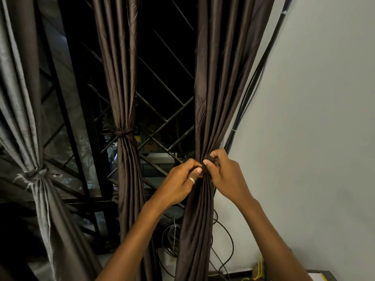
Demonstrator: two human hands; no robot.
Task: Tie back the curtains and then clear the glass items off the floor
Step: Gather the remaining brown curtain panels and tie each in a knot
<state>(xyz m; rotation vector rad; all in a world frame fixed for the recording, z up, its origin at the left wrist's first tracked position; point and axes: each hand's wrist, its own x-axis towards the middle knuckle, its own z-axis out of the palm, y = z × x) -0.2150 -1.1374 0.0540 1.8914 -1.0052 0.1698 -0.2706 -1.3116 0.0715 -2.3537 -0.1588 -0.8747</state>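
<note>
Three dark brown curtains hang before a barred window. The right curtain is bunched at its waist, where a brown tie band wraps it. My left hand, with a ring on the thumb, pinches the band from the left. My right hand grips it from the right, thumb on the knot. The middle curtain is held by a knotted tie. The left curtain is also knotted, at a tie. No glass items are in view.
A metal window grille with diagonal bars stands behind the curtains. A white wall fills the right side, with black cables running down its edge. Coiled cable lies low behind the right curtain. Yellow wires sit at bottom right.
</note>
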